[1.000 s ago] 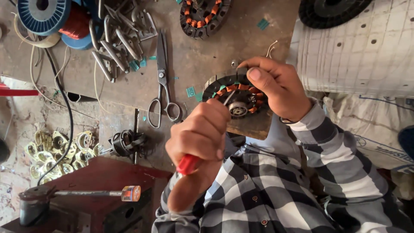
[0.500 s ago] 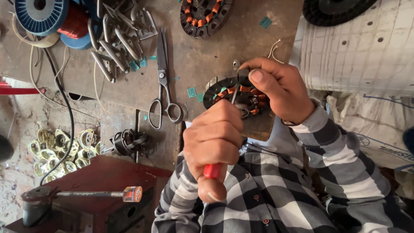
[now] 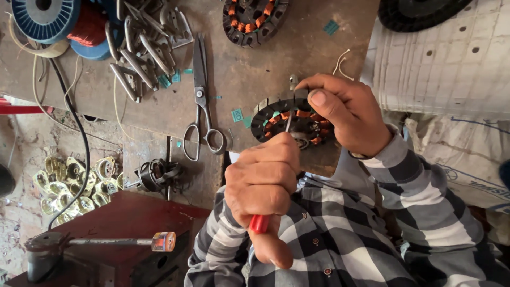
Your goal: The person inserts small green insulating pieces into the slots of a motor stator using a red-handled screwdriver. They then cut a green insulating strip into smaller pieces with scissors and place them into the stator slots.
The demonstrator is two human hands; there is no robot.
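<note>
**Layout of the workbench**

A wound stator [image 3: 292, 121] lies at the near edge of the bench [image 3: 249, 69], under the right hand [image 3: 345, 114], which rests on its right side. The left hand [image 3: 263, 183] sits just before it, nearer the person, with a screwdriver [image 3: 259, 223] whose tip reaches up into the stator. Scissors [image 3: 202, 101] lie to the stator's left. Behind them, further left, sits a heap of metal brackets [image 3: 141, 45], with wire spools [image 3: 45, 16] in the far left corner. A second stator [image 3: 255, 18] lies behind the first (partly cut off by the frame). Below the bench's left part, small windings [image 3: 74, 183] lie on the floor.
</note>
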